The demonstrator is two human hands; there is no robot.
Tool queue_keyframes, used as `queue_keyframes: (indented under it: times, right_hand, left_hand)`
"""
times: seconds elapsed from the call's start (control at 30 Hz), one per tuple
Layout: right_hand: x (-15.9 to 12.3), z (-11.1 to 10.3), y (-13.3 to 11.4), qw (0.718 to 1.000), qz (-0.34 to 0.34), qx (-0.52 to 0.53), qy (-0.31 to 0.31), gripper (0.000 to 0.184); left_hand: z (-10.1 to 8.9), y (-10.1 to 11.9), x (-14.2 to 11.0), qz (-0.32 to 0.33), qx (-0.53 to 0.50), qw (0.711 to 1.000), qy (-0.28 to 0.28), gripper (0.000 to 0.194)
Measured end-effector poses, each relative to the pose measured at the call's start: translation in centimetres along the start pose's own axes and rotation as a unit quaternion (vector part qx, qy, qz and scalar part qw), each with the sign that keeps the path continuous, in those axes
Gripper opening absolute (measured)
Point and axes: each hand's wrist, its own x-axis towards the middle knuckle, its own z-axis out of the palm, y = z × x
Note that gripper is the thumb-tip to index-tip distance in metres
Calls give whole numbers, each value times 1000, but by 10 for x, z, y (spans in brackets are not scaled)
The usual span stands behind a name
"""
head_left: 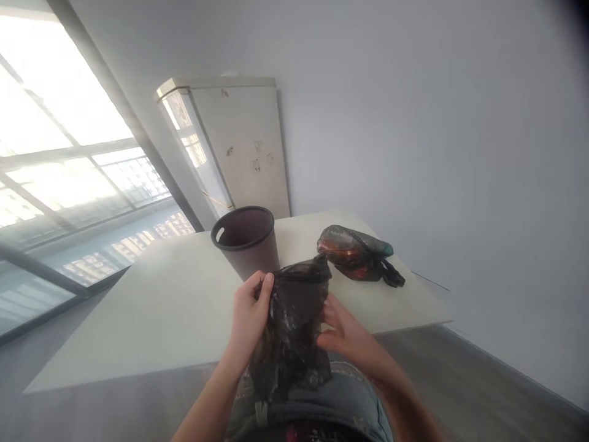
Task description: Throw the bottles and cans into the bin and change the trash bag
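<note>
A thin black plastic bag [297,313] hangs in front of me, crumpled, over the table's near edge. My left hand [251,307] is closed on its upper left edge, pinching it between thumb and fingers. On the bag's right side is my right hand [343,331], its thumb apart from the fingers. Those fingertips touch or lie just behind the bag, partly hidden by it. Just beyond my left hand stands a purple-brown bin [248,252] with a dark rim and an oval handle hole; no liner shows at its rim.
A knotted dark bag [354,252] with reddish contents lies at the table's right. The white table [184,307] has its far side near the wall. A pale refrigerator-like cabinet [239,141] stands behind it. Large windows [69,153] are on the left.
</note>
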Motion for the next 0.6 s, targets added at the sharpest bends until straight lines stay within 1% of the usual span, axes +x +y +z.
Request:
queue_keyframes:
  times: [0.03, 0.07, 0.1, 0.13, 0.17, 0.23, 0.27, 0.3, 0.33, 0.37, 0.4, 0.43, 0.47, 0.5, 0.53, 0.6]
  right_hand:
    - [-2, 6, 1, 999, 15, -15, -35, 60]
    - [-4, 11, 3, 999, 21, -14, -40, 49]
    - [-5, 15, 6, 1000, 18, 4, -21, 43]
    - [-6, 17, 8, 999, 11, 35, 16, 40]
    - [-7, 17, 9, 996, 3, 71, 59, 40]
    - [-7, 15, 9, 983, -10, 128, 134, 39]
    - [-7, 13, 8, 977, -16, 142, 156, 39]
    - [-6, 12, 6, 975, -22, 147, 168, 39]
    - [-4, 12, 4, 974, -27, 147, 170, 40]
    - [-3, 12, 2, 975, -32, 144, 165, 41]
    - [-2, 13, 1, 977, -35, 141, 156, 43]
    - [-1, 15, 1, 979, -38, 137, 148, 44]
    - [0, 15, 1, 981, -41, 130, 140, 45]
    - [0, 15, 1, 983, -43, 117, 134, 44]
    - [-1, 13, 3, 985, -47, 95, 134, 42]
    - [-2, 5, 6, 986, -57, 23, 153, 36]
  left_hand:
    - [0, 1, 0, -1, -16, 1000, 4, 50]
    - [-1, 1, 1, -2, -32, 999, 8, 50]
    - [-3, 2, 1, -3, -44, 999, 12, 49]
    - [-7, 2, 2, -5, -51, 998, 23, 46]
    - [-12, 2, 2, -5, -49, 998, 44, 42]
    - [-23, 3, -1, 5, -21, 993, 112, 31]
    - [-28, 4, -5, 18, 5, 990, 141, 31]
    - [-30, 5, -10, 35, 29, 988, 147, 33]
    - [-31, 6, -18, 54, 48, 990, 122, 37]
    - [-30, 6, -26, 69, 61, 993, 70, 41]
    - [-27, 6, -34, 80, 69, 994, 6, 44]
    - [-24, 5, -41, 86, 76, 992, -57, 42]
    - [-21, 3, -46, 87, 85, 987, -103, 38]
    - [-20, 2, -50, 84, 98, 984, -127, 31]
    - [-20, -1, -51, 79, 111, 983, -127, 26]
    - [-30, -5, -49, 59, 123, 985, -105, 29]
